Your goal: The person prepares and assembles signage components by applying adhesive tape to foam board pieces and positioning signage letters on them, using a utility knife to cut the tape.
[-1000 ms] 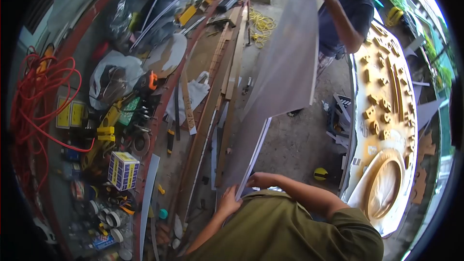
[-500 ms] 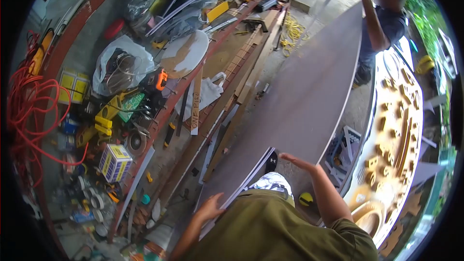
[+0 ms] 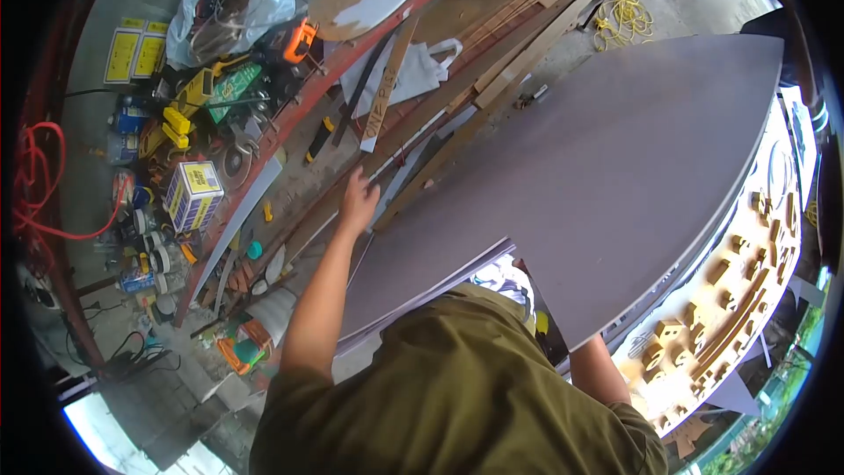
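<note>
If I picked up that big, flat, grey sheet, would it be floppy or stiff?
The big, flat, grey sheet would probably be fairly stiff, since it looks flat with no obvious sag. It may be light for its size, because it looks thin at the edge. It might swing or tip awkwardly, since it's so wide and long.

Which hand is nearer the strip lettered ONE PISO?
Left: the left hand is just below the strip in view; the right hand is farther right, hidden by the panel.
</note>
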`<state>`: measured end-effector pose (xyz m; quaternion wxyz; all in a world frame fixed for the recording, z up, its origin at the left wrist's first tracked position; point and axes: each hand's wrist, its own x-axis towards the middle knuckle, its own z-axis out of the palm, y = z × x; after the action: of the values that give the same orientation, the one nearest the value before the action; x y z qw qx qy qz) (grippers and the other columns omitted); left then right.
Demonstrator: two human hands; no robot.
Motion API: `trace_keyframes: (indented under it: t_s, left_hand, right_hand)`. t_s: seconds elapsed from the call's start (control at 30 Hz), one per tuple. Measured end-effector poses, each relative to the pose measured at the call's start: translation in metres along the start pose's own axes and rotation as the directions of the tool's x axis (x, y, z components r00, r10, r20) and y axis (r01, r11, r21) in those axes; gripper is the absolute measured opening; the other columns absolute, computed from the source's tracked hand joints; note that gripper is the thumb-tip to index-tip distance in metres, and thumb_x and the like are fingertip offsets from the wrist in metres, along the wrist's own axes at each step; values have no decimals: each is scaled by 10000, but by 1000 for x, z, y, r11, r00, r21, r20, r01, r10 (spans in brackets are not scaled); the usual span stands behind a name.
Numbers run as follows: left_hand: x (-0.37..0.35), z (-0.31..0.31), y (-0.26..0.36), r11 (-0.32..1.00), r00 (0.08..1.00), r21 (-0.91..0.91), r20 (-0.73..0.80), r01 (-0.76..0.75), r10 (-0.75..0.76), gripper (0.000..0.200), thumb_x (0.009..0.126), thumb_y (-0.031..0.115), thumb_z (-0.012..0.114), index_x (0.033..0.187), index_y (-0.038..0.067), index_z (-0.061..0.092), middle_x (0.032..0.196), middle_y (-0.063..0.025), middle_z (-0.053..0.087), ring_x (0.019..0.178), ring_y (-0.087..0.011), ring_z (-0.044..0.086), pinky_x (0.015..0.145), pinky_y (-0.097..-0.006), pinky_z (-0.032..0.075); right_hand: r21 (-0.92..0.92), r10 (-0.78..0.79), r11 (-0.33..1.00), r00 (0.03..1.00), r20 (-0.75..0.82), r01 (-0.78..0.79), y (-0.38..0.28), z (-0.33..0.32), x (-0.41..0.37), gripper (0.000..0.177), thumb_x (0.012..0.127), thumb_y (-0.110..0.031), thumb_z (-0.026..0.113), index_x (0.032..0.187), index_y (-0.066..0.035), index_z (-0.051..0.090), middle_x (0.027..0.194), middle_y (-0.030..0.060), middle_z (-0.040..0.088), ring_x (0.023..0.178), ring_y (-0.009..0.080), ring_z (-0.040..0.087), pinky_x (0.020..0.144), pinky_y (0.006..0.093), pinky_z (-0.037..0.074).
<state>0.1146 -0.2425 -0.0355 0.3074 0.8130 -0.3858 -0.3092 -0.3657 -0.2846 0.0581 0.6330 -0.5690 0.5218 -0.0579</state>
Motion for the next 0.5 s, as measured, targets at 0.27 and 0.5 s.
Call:
trace_keyframes:
  t_s: [0.27, 0.5]
  left_hand:
    - [149, 4, -20, 932, 950, 352, -310, 84, 31, 613, 926, 234, 646, 1471, 53, 433, 1408, -233, 555, 1348, -404, 481, 1162, -483, 347]
    - [224, 14, -12, 808, 952, 574, -299, 130, 59, 592, 898, 362, 692, 1427, 147, 535, 1428, -187, 539, 1346, -392, 489, 1184, -494, 312]
  right_hand:
    - [-24, 174, 983, 970, -167, -180, -22, 25, 2, 476, 967, -344, 695, 1280, 4, 606, 1214, 196, 667, 1065, 318, 648, 971, 416, 500]
    - [-41, 267, 956, 918, -292, -291, -50, 46, 9, 466, 977, -310, 686, 1307, 3, 587, 1248, 206, 655, 1100, 330, 642, 1001, 416, 489]
